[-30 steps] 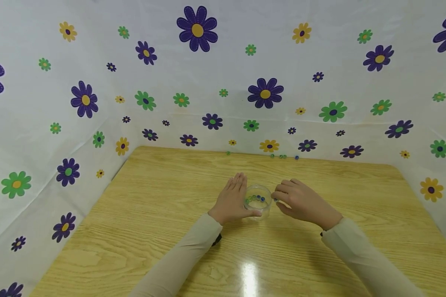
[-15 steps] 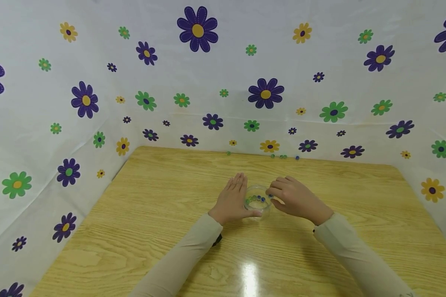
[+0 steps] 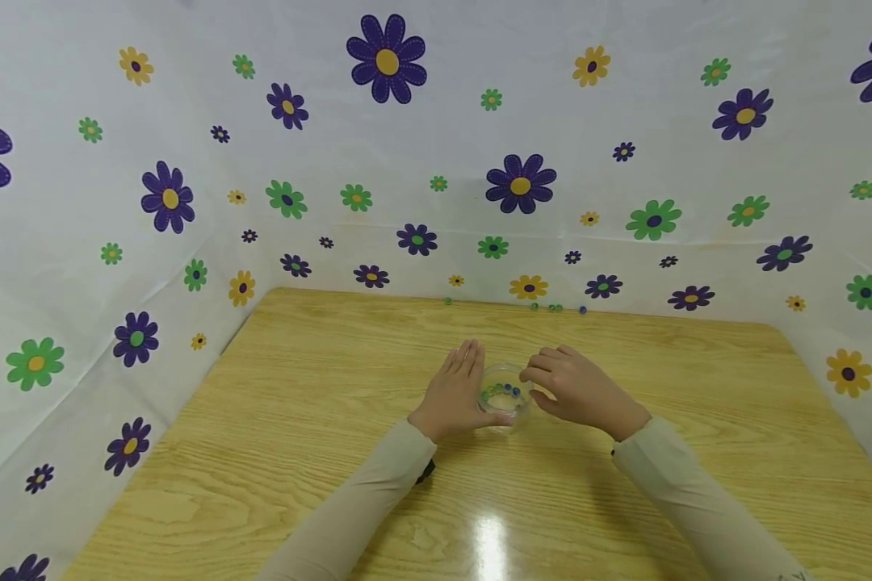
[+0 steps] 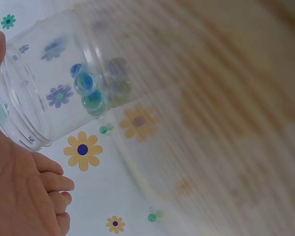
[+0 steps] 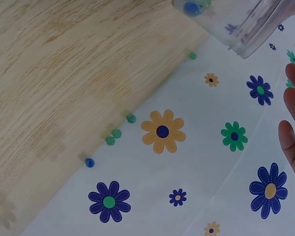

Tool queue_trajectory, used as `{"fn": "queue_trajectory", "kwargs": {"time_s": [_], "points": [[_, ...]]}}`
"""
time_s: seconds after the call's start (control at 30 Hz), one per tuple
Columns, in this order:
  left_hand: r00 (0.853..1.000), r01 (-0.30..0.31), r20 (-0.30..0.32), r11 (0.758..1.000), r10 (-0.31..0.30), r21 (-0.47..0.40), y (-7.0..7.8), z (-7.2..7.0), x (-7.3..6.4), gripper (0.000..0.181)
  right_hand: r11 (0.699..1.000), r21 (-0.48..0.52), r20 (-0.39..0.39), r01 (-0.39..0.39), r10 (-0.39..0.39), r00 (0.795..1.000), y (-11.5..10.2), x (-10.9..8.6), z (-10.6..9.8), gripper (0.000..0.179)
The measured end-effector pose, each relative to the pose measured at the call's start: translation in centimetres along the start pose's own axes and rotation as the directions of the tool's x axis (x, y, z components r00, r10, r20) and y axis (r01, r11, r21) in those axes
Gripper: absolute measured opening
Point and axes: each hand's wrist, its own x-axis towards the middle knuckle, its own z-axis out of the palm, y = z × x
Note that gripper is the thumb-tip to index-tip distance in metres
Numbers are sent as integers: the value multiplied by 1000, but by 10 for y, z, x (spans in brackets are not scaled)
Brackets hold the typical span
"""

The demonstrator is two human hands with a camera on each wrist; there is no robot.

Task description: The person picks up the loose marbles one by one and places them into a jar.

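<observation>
Blue and green marbles [image 4: 85,83], clear jar [image 4: 45,78]

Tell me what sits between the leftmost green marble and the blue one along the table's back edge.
Three green marbles lie between the leftmost green marble and the blue marble, seen in the head and right wrist views.

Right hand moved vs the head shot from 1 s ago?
Yes: the right hand has shifted left in the head view, judged against the blue marble at the table's back edge; its fingers now overlap the jar's right rim.
</observation>
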Motion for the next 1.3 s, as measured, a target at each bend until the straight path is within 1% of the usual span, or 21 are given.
{"fn": "queue_trajectory", "kwargs": {"time_s": [0.17, 0.5, 0.63, 0.87, 1.07, 1.3], "points": [[1000, 0, 4, 1000, 0, 6, 1, 0, 0, 116, 1000, -3, -8, 1, -1, 1000, 1, -2, 0, 23], [1000, -2, -6, 1000, 2, 5, -2, 4, 1, 116, 1000, 3, -21, -8, 8, 1000, 3, -5, 0, 23], [1000, -2, -9, 1000, 2, 10, -2, 4, 1, 117, 1000, 9, -25, -17, 17, 1000, 4, -7, 0, 24], [1000, 6, 4, 1000, -6, -8, -1, 3, 1, 117, 999, 9, -38, -45, 46, 998, 8, -11, -2, 25], [1000, 2, -2, 1000, -2, 3, -1, 5, 1, 117, 997, -2, -33, -80, 80, 996, 15, -15, -5, 23], [1000, -8, -11, 1000, 8, 10, -3, 7, 3, 117, 994, -33, -42, -104, 102, 994, 31, -21, -2, 23]]}}
